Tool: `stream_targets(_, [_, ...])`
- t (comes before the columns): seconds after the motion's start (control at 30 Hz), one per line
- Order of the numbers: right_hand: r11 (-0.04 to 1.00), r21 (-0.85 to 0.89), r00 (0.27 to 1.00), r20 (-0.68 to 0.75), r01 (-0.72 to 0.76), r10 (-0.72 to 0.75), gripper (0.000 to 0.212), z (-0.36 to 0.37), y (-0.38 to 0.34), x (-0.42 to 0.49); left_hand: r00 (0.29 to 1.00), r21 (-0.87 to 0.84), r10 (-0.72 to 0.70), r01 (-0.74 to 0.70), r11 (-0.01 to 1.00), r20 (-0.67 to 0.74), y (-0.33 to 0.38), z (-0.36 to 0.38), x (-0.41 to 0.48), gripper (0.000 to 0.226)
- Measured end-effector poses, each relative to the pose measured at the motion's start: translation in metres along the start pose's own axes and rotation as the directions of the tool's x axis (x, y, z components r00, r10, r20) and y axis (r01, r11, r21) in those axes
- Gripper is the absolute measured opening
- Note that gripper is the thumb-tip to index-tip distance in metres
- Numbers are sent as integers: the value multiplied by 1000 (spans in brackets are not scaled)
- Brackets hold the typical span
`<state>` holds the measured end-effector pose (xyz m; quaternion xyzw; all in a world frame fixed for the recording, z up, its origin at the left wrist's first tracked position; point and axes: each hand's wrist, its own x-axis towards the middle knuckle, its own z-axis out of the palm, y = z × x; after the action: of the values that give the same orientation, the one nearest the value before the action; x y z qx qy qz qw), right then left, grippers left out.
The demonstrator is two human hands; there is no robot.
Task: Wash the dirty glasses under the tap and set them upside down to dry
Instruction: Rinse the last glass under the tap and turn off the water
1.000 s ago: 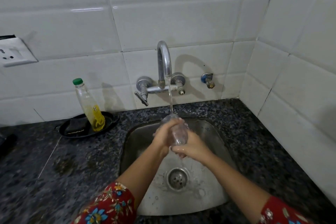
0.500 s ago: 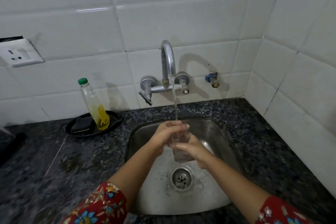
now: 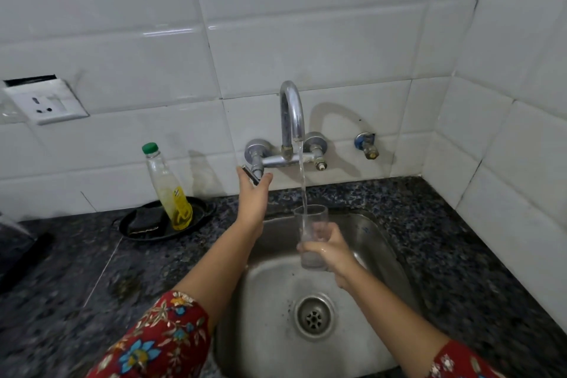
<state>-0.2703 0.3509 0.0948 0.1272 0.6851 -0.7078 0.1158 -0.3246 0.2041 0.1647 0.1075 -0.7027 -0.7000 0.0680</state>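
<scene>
Right hand grip was wrapped around the lower half of the glass, upright over the sink, rim directly under the tap stream. Left hand grip was spread, fingertips at the tap lever.

A green-capped clear bottle holding a low level of yellow liquid stands leaning in a shallow black dish on the dark speckled stone counter, a dark scrub pad lying in the dish just beside it. On the white-tiled wall behind, a white power socket sits at far left; a small blue-collared brass valve juts from the tiles near the corner.
</scene>
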Motion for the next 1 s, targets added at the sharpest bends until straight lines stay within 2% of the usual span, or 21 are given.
stream_targets(0.07, [1000, 3, 999, 35, 18, -18, 64, 4, 3, -3, 1000, 7, 15, -15, 1000, -3, -3, 2, -1, 79])
stream_targets(0.2, [997, 72, 999, 22, -25, 24, 60, -2, 10, -4, 996, 115, 87, -88, 990, 13, -6, 6, -3, 79])
stream_targets(0.33, [996, 64, 985, 165, -67, 56, 50, -10, 19, -9, 980, 285, 165, -192, 939, 115, -13, 1, -2, 78])
stream_targets(0.5, [994, 74, 962, 267, -76, 54, 53, -24, 22, -19, 966, 328, 125, -197, 924, 228, -14, -26, -9, 68])
stream_targets(0.6, [997, -51, 969, 235, -63, 73, 54, -38, 19, -28, 966, 322, 119, -190, 927, 227, -35, -32, -37, 58])
stream_targets(0.7, [989, -142, 985, 155, -52, 74, 56, -50, 17, -37, 976, 284, 33, -95, 954, 217, -62, -31, -67, 46])
stream_targets(0.8, [967, -254, 997, 77, 17, 2, 56, -60, 11, -43, 978, 302, -27, -38, 953, 207, -84, -29, -87, 44])
stream_targets(1.0, [919, -362, 987, 44, 159, -153, 71, -66, 0, -42, 985, 341, -36, -25, 940, 171, -105, -23, -107, 40])
